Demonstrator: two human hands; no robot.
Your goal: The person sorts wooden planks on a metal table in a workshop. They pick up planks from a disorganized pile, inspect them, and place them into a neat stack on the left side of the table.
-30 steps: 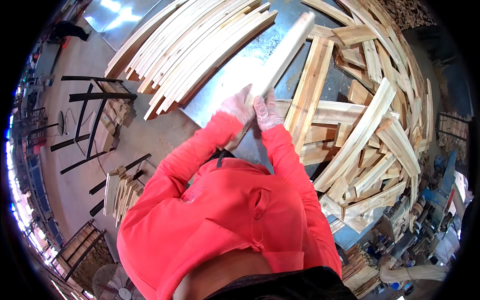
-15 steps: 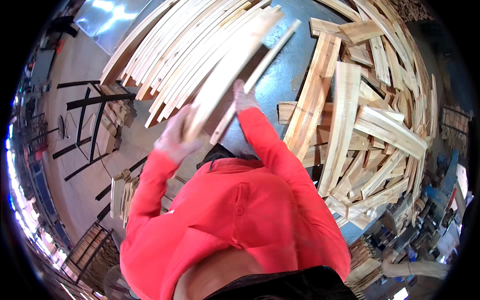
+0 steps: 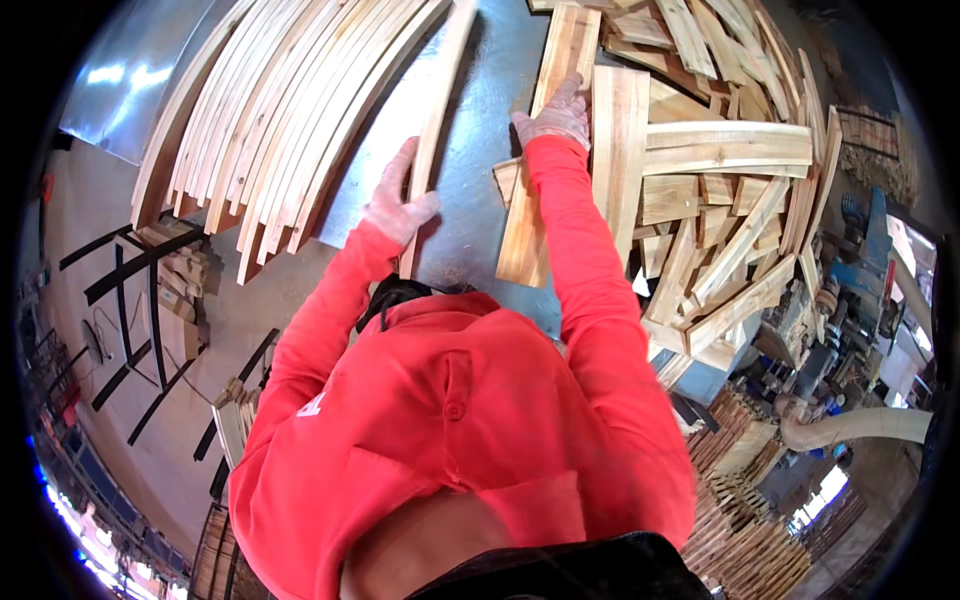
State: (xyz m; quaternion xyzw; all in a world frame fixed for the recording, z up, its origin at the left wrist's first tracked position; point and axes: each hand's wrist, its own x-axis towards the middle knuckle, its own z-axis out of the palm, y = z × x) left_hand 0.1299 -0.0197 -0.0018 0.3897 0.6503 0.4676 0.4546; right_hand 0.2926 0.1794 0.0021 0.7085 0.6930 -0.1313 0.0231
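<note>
One grip around a thin board, one hand on a wide board

In the head view, a lot of boards are lined up already: a neat row (image 3: 290, 110) sits side by side at the upper left of the frame. There is plenty left that is not neat, as a messy pile (image 3: 730, 148) covers the right side, with boards crossing every which way.

A thin board (image 3: 440, 110) lies by itself near the upper middle, over the shiny metal tabletop (image 3: 485, 140), just apart from the row. The left hand (image 3: 398, 205) has its grip almost closed around it, fingers on one side and thumb over the other.

The right hand (image 3: 557, 118) is on a wide board (image 3: 570, 45), right of the upper middle. Its thumb sticks out to the left, and I cannot tell if that grip is tight
</note>
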